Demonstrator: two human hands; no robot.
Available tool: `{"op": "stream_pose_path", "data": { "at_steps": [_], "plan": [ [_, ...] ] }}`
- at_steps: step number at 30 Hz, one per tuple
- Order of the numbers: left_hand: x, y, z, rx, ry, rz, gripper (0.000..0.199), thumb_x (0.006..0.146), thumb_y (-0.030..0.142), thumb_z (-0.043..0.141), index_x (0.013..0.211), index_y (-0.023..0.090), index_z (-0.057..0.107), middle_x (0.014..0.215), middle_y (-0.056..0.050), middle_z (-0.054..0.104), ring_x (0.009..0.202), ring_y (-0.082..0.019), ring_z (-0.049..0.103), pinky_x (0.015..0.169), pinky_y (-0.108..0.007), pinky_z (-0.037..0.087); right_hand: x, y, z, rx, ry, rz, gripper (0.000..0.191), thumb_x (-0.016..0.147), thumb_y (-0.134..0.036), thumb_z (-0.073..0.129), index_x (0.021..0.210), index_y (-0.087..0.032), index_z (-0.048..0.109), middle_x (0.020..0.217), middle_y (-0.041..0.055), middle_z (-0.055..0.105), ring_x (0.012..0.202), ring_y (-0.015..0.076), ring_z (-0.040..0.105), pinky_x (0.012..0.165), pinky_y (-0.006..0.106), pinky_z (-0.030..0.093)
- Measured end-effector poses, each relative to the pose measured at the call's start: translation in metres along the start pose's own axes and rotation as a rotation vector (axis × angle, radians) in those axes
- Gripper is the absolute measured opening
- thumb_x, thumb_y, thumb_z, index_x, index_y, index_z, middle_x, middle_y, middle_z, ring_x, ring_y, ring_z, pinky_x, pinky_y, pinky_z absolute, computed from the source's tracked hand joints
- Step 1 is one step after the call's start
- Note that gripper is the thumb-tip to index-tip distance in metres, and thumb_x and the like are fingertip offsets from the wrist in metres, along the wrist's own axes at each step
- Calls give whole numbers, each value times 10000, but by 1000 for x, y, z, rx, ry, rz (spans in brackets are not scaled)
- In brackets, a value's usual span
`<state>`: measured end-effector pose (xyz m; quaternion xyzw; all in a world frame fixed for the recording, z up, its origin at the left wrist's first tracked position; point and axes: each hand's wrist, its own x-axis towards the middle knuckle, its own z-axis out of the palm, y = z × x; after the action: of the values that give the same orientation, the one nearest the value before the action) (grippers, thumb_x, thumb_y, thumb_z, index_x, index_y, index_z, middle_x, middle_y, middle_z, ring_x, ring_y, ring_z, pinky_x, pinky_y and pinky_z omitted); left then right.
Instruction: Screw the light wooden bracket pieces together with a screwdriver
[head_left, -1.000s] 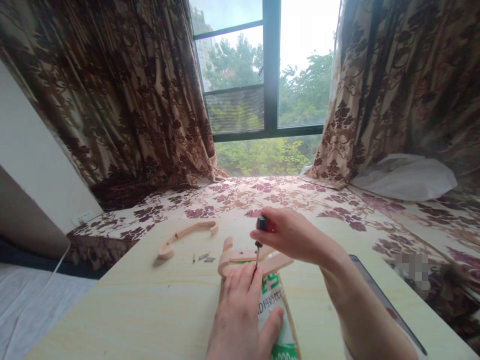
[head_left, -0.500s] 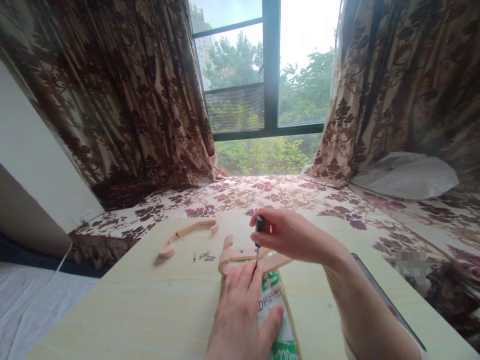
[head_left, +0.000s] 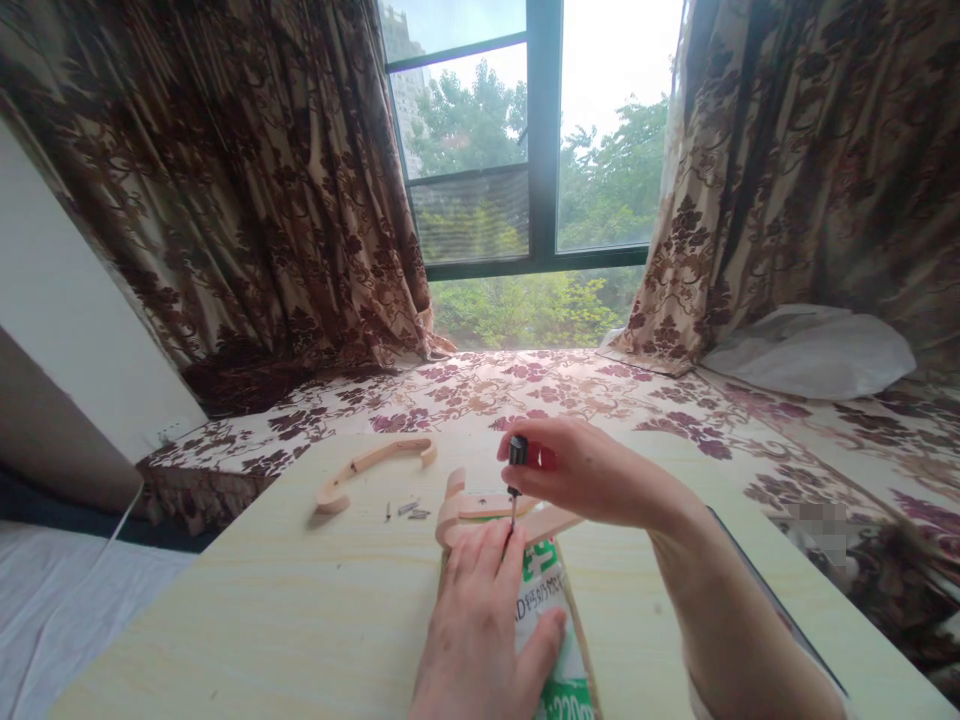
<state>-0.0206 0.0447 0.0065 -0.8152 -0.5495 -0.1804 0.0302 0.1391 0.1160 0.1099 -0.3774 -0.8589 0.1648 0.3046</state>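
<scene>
My right hand [head_left: 574, 465] grips a small screwdriver [head_left: 517, 462] by its black handle. The shaft points straight down, its tip at a pale curved wooden piece [head_left: 555, 524] beside my left fingertips. My left hand [head_left: 484, 610] lies palm down with fingers stretched out, the fingertips pressing on the near edge of that wooden piece. Below the hand is a green and white printed package [head_left: 551, 600], under the wood as well. Another curved wooden piece [head_left: 367, 462] rests on the table to the left, and several small metal screws [head_left: 411, 510] lie between the two.
The pale wooden-topped table [head_left: 300, 610] spreads across the front. A dark flat device [head_left: 780, 600] lies under my right forearm at the table's right edge. Beyond is a flower-patterned covered ledge [head_left: 525, 385] with a white plastic bag [head_left: 817, 350], below the window and curtains [head_left: 300, 200].
Almost nothing differs. The screwdriver handle has turned or tilted very slightly in my right fingers, while my left hand keeps its place.
</scene>
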Motion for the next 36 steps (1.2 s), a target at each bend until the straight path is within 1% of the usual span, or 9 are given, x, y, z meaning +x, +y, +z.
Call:
{"op": "stream_pose_path", "data": {
  "at_steps": [3,7,11,13,18,22,26,30,36],
  "plan": [
    [0,2,-2,-23,-19,-17,588,835,470,446,1318,135,458,1367,-135,467,1281,-290,410,1038,-511,373,2,-1,1,-55,19,38,146,824,-304,555,744,-182,571,646,-16,548,596,103,440,552,245,303],
    [-1,2,-3,-32,-4,1,580,836,464,448,1314,136,461,1361,-138,474,1274,-290,417,1032,-516,381,4,0,2,-125,65,98,208,815,-341,575,695,-177,528,609,-24,512,568,99,399,534,252,275],
    [-1,0,-1,-23,18,14,584,835,467,449,1311,129,463,1359,-141,475,1266,-291,427,1024,-515,391,0,-3,0,-18,4,2,96,815,-255,554,770,-177,588,666,-11,562,603,101,442,552,242,296],
    [-1,1,-1,-16,22,12,581,835,463,450,1309,128,465,1358,-140,477,1267,-290,426,1024,-510,393,0,-4,-1,-10,-25,-8,104,818,-234,541,749,-174,590,654,-9,558,602,102,444,551,241,297],
    [-1,3,-1,14,33,20,570,835,462,455,1302,136,476,1343,-134,493,1249,-290,450,1010,-511,409,5,-3,3,-121,46,99,233,818,-328,571,658,-181,487,614,-25,512,571,96,393,538,248,271],
    [-1,-2,2,93,92,82,573,832,470,457,1271,105,506,1303,-154,525,1202,-305,498,948,-502,469,5,-4,2,-107,45,87,230,823,-317,566,660,-185,471,616,-30,505,573,95,389,538,245,271],
    [0,-9,6,188,186,176,570,833,484,466,1251,101,525,1265,-147,557,1146,-296,548,893,-465,517,1,-4,-2,-35,76,65,190,833,-308,555,696,-183,515,616,-26,523,583,100,409,535,241,278],
    [0,-11,9,245,253,218,570,811,498,494,1204,91,563,1212,-153,594,1085,-299,587,838,-448,549,0,-2,-1,-52,79,64,183,832,-317,553,712,-180,537,622,-19,521,589,105,417,542,241,288],
    [-2,-14,14,201,244,193,573,806,492,515,1246,126,531,1249,-134,575,1125,-284,562,878,-433,533,2,-4,3,-89,60,72,193,829,-325,543,702,-180,540,633,-14,521,592,104,412,552,245,291]
  ]
}}
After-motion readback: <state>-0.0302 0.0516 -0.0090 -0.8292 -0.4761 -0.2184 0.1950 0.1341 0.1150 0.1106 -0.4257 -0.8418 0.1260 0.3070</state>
